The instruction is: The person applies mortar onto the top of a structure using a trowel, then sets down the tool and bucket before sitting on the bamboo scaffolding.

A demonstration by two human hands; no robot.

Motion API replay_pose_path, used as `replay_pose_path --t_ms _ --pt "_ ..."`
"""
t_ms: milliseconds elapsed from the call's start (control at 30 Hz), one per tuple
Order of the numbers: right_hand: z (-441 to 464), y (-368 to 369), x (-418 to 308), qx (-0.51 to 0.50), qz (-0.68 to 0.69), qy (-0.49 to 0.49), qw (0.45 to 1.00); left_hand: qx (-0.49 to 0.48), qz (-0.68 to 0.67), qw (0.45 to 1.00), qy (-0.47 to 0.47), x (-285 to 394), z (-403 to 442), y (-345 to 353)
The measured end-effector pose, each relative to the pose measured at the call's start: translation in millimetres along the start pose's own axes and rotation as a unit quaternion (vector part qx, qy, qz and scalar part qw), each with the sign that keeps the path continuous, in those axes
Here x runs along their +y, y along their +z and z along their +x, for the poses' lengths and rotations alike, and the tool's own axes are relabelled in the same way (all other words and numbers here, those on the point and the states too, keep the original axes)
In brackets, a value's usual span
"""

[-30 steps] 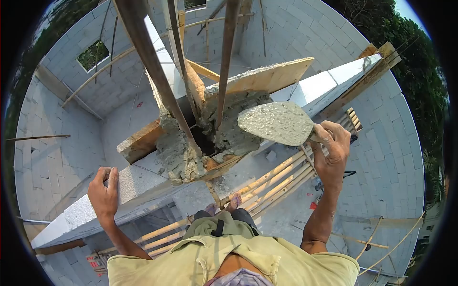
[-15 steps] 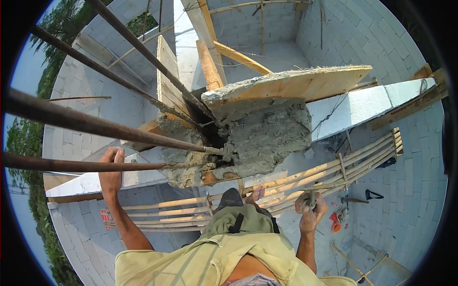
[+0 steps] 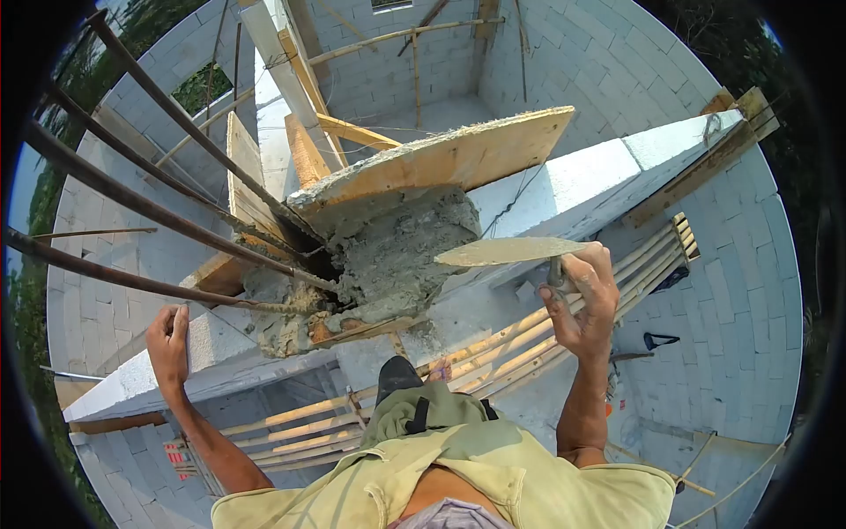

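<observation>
My right hand (image 3: 586, 295) is closed around the handle of a trowel (image 3: 502, 253). Its mortar-smeared blade points left, over the right part of the wall top. Grey wet mortar (image 3: 401, 251) lies heaped beside a dark gap at the foot of several rusty steel bars (image 3: 189, 225). A mortar-edged plywood board (image 3: 441, 163) leans behind the heap. My left hand (image 3: 167, 344) grips the top edge of the white block wall (image 3: 211, 339), left of the mortar and just below the lowest bar. Its fingertips are partly hidden.
Bamboo poles (image 3: 520, 353) run along the near side of the wall, beneath me. Another upright board (image 3: 245, 172) and a timber brace (image 3: 357, 130) stand behind the bars. The bars slant up to the left. Block walls (image 3: 727, 291) surround the space.
My right hand has risen and come forward, bringing the trowel blade up towards the mortar. The view has shifted, and my left hand is still on the wall.
</observation>
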State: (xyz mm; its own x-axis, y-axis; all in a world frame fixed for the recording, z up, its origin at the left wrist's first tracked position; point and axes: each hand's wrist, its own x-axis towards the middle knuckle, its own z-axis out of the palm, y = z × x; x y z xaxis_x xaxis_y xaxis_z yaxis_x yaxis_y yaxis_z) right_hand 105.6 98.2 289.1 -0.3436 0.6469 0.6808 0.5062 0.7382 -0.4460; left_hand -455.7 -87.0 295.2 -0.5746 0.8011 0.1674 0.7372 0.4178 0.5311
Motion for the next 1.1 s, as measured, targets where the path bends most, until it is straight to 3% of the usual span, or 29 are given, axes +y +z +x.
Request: replay_pose_path --t_ms 100,167,267,400,467,567,1100 --pt "53 -10 -4 -0.034 -0.051 -0.068 0.996 0.017 -0.014 1.000 0.015 8 -3 1" --pt "76 -6 -5 -0.118 -0.055 -0.141 0.981 0.021 -0.008 1.000 0.014 5 -3 0" --pt "95 11 1 -0.135 -0.074 -0.185 0.971 0.026 -0.016 0.999 0.024 1 -3 2" --pt "96 19 20 -0.143 -0.088 -0.178 0.970 0.035 -0.018 0.999 0.022 -1 -4 3" --pt "96 16 23 -0.035 -0.108 -0.196 0.974 0.033 -0.019 0.999 0.021 3 -3 1" --pt "93 14 30 -0.013 -0.147 -0.186 0.971 0.024 -0.031 0.999 0.018 2 -4 3" --pt "78 6 47 -0.057 -0.199 -0.115 0.972 0.024 -0.027 0.998 0.049 -1 -5 2"
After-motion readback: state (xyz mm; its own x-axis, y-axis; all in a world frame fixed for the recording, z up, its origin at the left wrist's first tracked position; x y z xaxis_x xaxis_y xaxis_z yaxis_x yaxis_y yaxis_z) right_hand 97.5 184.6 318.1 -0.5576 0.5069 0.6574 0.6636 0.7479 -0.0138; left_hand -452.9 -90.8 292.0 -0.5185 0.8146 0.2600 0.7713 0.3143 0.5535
